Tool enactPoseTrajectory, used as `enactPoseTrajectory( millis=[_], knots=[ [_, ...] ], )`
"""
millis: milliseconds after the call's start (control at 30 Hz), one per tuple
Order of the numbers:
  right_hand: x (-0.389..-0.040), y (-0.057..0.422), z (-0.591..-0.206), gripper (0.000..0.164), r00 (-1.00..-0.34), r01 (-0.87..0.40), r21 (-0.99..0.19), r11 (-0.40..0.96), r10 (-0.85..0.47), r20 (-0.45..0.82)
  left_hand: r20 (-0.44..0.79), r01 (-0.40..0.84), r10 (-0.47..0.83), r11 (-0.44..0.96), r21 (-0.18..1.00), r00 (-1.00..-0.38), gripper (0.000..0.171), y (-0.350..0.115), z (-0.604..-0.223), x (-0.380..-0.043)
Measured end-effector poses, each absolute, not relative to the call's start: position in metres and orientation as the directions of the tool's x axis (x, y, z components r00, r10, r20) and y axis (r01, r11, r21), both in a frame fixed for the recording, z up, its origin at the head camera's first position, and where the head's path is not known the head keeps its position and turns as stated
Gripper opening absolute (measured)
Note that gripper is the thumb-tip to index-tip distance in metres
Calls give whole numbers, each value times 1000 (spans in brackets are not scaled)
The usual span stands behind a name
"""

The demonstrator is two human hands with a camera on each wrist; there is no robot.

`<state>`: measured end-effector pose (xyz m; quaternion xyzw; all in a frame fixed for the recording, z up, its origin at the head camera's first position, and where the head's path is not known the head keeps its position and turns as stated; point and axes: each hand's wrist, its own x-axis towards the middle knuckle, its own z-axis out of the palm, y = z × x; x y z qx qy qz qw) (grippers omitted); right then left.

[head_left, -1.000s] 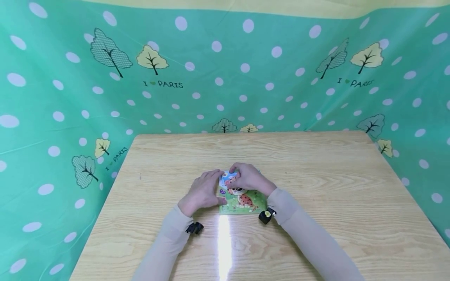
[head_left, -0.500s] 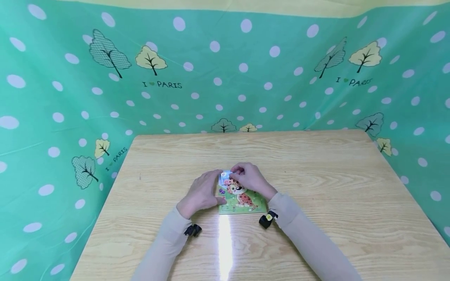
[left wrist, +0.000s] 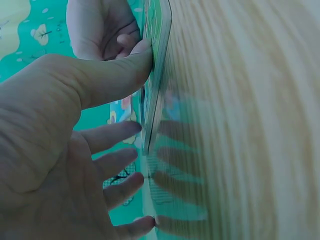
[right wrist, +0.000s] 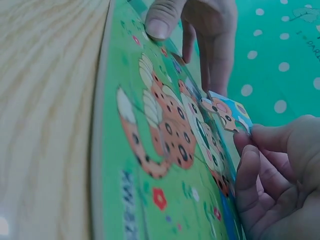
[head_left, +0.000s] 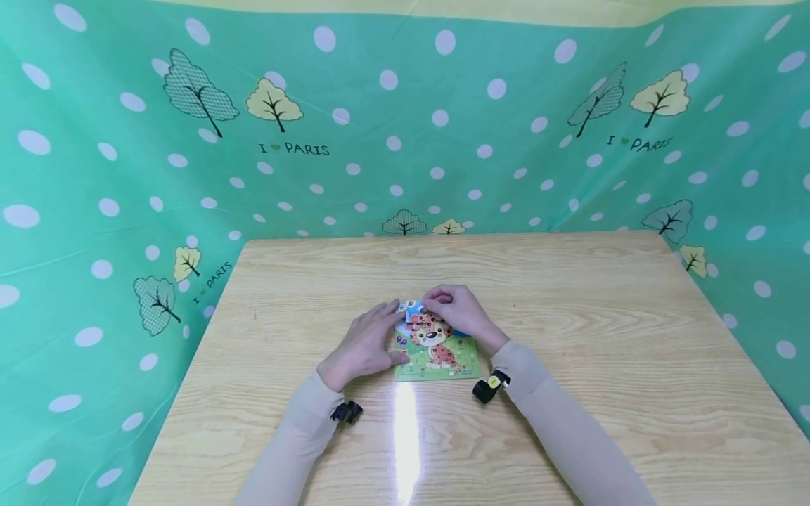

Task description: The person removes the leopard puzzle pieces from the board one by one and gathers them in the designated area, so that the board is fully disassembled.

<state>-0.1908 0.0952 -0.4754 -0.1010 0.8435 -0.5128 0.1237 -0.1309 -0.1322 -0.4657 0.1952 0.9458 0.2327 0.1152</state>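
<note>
A jigsaw puzzle board [head_left: 420, 369] with a spotted leopard cub on green grass lies on the table. My right hand [head_left: 462, 309] is over its far part, with thumb and fingertips pinching a puzzle piece [right wrist: 227, 112] by one edge. The piece shows blue sky and the cub's ear, and stands tilted above the board in the right wrist view. At the board's left side is my left hand [head_left: 361, 344]. Its thumb [left wrist: 132, 67] rests on the board's edge, while the other fingers spread fairly straight along the side.
The wooden table [head_left: 569, 316] stretches around the board, with a bright light streak [head_left: 406, 436] in front. A green dotted cloth [head_left: 392, 112] hangs behind and at both sides. A black strap [head_left: 490, 386] sits at the right wrist, another strap [head_left: 346, 412] at the left.
My right hand has shifted slightly right and away with the puzzle piece, which has moved right and changed tilt. My left hand stays at the board's left edge.
</note>
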Motion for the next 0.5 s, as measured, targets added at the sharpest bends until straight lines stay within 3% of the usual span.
enactPoseTrajectory(
  millis=[500],
  knots=[
    [-191,130,-476,26,-961,24,-918,395,-244,-130,-128,397,511,781,483,-850,74,-136,-464,-129]
  ],
)
